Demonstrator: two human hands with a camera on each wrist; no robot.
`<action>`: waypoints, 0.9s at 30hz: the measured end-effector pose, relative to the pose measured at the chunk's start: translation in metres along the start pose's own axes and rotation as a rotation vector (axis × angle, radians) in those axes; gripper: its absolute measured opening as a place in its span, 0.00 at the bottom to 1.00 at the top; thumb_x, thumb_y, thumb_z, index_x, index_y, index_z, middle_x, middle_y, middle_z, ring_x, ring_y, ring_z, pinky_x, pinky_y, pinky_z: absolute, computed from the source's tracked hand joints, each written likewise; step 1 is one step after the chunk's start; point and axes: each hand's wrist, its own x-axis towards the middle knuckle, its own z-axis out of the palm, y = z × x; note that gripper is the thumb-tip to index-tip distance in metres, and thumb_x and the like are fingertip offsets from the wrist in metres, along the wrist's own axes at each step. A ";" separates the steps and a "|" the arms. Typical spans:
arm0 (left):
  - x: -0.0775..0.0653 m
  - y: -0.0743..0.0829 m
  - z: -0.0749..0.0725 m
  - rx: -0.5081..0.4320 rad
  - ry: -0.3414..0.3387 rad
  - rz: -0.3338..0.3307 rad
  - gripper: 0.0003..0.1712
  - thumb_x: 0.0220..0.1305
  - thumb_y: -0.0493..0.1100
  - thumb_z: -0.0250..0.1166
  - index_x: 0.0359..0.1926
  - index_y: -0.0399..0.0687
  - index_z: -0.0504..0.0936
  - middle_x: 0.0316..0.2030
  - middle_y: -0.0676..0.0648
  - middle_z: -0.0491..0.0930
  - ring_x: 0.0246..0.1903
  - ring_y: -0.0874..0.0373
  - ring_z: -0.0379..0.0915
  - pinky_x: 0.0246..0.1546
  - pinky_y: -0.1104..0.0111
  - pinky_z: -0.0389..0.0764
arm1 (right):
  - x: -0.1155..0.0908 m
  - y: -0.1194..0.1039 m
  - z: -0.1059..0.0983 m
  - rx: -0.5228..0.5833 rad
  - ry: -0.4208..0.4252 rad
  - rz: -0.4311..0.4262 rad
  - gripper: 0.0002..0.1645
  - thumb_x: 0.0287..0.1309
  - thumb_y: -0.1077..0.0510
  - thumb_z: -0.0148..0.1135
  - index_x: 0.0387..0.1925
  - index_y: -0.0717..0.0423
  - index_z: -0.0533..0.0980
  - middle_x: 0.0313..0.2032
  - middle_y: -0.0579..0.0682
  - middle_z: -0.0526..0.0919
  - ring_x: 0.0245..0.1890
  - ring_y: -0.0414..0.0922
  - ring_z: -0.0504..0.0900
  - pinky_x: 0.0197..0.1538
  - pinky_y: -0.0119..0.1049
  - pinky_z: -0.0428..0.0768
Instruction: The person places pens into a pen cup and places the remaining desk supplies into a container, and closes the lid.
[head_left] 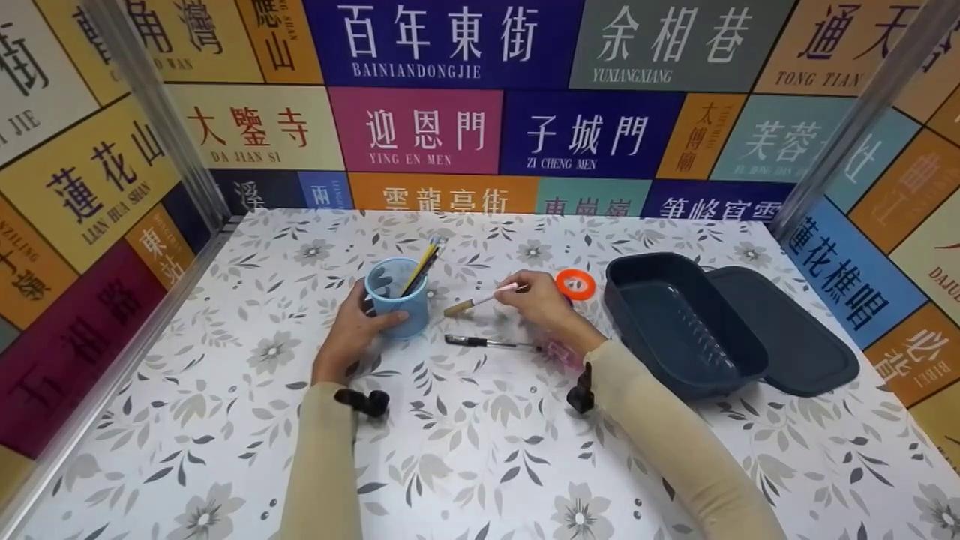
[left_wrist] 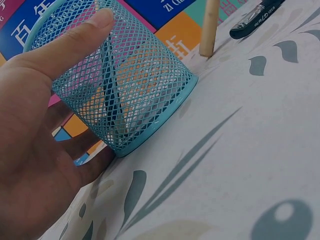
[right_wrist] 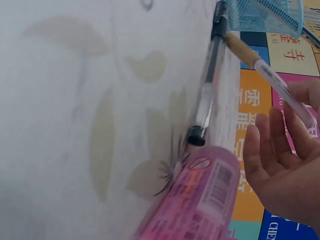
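Note:
A light-blue mesh pen holder (head_left: 400,319) stands on the flowered tabletop with a yellow pencil (head_left: 412,282) and dark slim sticks leaning inside. Around its left side my left hand (head_left: 351,330) grips it, thumb across the near wall in the left wrist view. Fingertips of my right hand (head_left: 541,301) pinch a slim pen with a whitish-pink barrel (right_wrist: 276,81). The pen's tan end (head_left: 459,307) points left and down toward the holder. Below it lies a clear-barrelled pen with a black cap (head_left: 466,340). A pink bottle-like object (right_wrist: 200,200) lies by my right wrist, partly hidden.
Behind my right hand lies an orange ring of tape (head_left: 575,284). A dark blue box (head_left: 667,311) is to the right of my arm, beside its flat lid (head_left: 799,334). Sign-patterned panels (head_left: 442,45) close the table's back and sides.

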 end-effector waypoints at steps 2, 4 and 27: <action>0.000 0.000 0.000 0.002 0.003 -0.001 0.62 0.44 0.56 0.82 0.76 0.64 0.56 0.75 0.52 0.62 0.76 0.50 0.55 0.77 0.54 0.59 | 0.000 -0.002 0.000 0.054 0.026 -0.001 0.11 0.59 0.55 0.70 0.40 0.56 0.83 0.35 0.46 0.83 0.35 0.45 0.80 0.36 0.35 0.82; 0.000 0.000 0.000 0.003 0.003 -0.007 0.62 0.43 0.57 0.82 0.77 0.64 0.56 0.75 0.52 0.62 0.76 0.50 0.54 0.78 0.53 0.58 | 0.001 -0.004 -0.001 0.098 0.048 0.005 0.11 0.59 0.55 0.70 0.40 0.56 0.83 0.35 0.46 0.83 0.39 0.47 0.82 0.42 0.42 0.86; 0.002 0.000 0.000 -0.014 -0.006 -0.006 0.60 0.44 0.55 0.82 0.76 0.64 0.57 0.74 0.53 0.63 0.76 0.50 0.55 0.77 0.54 0.60 | -0.005 -0.055 -0.012 0.298 0.223 -0.141 0.18 0.58 0.53 0.72 0.46 0.59 0.82 0.41 0.51 0.86 0.40 0.40 0.84 0.49 0.44 0.88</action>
